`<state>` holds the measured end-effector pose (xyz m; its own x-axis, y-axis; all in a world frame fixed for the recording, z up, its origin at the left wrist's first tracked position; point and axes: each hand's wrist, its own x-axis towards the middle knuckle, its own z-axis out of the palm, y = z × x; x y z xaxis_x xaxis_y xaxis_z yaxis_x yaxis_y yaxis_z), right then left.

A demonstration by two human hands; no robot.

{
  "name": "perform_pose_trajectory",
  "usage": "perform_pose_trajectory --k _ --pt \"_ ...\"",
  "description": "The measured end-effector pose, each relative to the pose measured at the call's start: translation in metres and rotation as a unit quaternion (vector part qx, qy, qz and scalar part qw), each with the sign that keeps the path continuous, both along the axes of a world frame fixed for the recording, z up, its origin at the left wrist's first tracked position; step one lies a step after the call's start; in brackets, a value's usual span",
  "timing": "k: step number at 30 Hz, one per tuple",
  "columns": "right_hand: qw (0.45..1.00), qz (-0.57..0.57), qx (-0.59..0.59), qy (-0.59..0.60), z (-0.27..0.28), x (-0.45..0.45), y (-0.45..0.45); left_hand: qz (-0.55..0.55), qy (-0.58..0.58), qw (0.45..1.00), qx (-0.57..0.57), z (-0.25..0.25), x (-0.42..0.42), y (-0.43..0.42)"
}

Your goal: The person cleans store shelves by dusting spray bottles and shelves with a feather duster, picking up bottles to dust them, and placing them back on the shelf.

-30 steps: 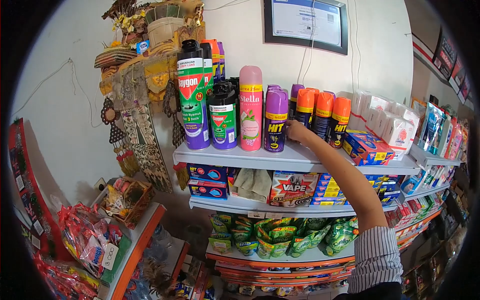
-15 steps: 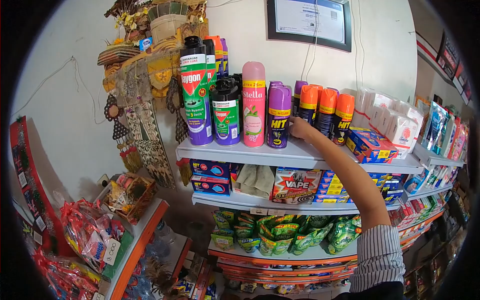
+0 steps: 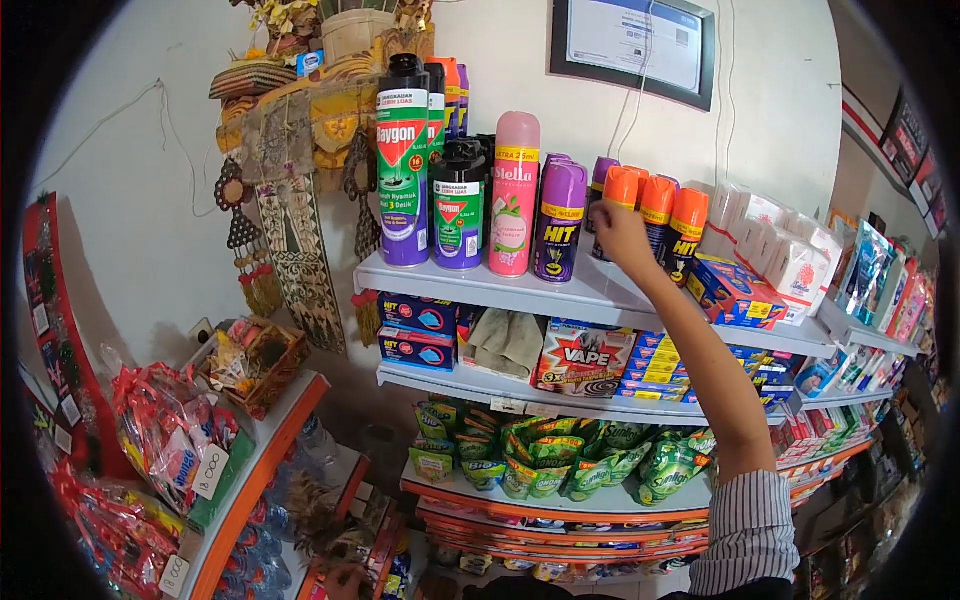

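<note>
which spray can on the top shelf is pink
The Stella can, standing between the shorter Baygon can and the purple-capped HIT can; no other can is pink.

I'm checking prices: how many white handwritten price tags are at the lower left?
2: an upper tag in front of a red-ribboned plastic bundle, and a lower tag near the picture's bottom edge. Others may be hidden.

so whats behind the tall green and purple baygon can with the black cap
Peeking out behind the tall can: a similar black-capped can, an orange-capped can and a purple-capped can. Their lower parts are covered, and anything straight behind it can't be seen.
</note>
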<state>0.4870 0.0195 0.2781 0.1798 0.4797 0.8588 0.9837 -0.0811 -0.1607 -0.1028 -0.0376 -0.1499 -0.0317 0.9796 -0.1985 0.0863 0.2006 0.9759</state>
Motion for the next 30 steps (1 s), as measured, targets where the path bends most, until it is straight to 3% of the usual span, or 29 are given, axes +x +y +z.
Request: perform_pose_trajectory --k 2,3,7,9,10,12,13,14,16,17,19,22,25,30 --pt "0.998 -0.024 0.045 -0.028 0.03 -0.024 -0.013 0.003 0.076 0.995 0.067 -0.019 -0.004 0.006" --pt "0.993 -0.049 0.094 -0.052 0.044 -0.032 -0.015 0.028 0.116 0.992 0.038 0.015 0.006 -0.006" --pt "0.983 -0.012 0.156 -0.095 0.085 -0.002 0.021 0.004 0.004 0.993 0.116 0.001 -0.003 -0.005" --pt "0.994 0.045 0.049 0.087 0.104 0.0 0.038 0.033 -0.009 0.987 0.156 0.014 -0.004 -0.013" --pt "0.994 0.053 0.047 0.083 0.111 0.005 0.048 0.04 -0.012 0.987 0.154 0.007 -0.01 -0.015" --pt "0.997 0.0 -0.055 -0.055 0.119 0.022 0.065 0.028 -0.142 0.977 -0.156 -0.011 -0.029 -0.021" --pt "0.992 0.011 -0.09 -0.087 0.123 0.029 0.07 0.022 -0.084 0.996 0.005 0.026 -0.015 -0.033" --pt "0.992 0.013 -0.091 -0.09 0.124 0.036 0.075 0.025 -0.087 0.996 0.003 0.037 -0.012 -0.036" --pt "0.984 0.053 -0.141 -0.09 0.123 0.048 0.085 0.045 0.053 0.996 0.057 0.05 -0.008 -0.038" --pt "0.975 0.006 -0.218 -0.047 0.128 0.035 0.08 0.047 0.053 0.996 0.054 0.059 -0.004 -0.038" --pt "0.97 0.002 -0.241 -0.018 0.126 0.035 0.086 0.027 0.05 0.991 0.122 0.074 0.0 -0.037" --pt "0.966 -0.006 -0.257 0.022 0.125 0.042 0.091 0.09 0.001 0.99 0.109 0.056 -0.003 -0.033" --pt "0.962 0.011 -0.271 0.017 0.124 0.059 0.106 0.092 -0.009 0.994 0.052 0.092 0.006 -0.029" --pt "0.952 0.0 -0.304 0.02 0.123 0.06 0.107 0.096 -0.075 0.992 0.019 0.057 -0.007 -0.019"
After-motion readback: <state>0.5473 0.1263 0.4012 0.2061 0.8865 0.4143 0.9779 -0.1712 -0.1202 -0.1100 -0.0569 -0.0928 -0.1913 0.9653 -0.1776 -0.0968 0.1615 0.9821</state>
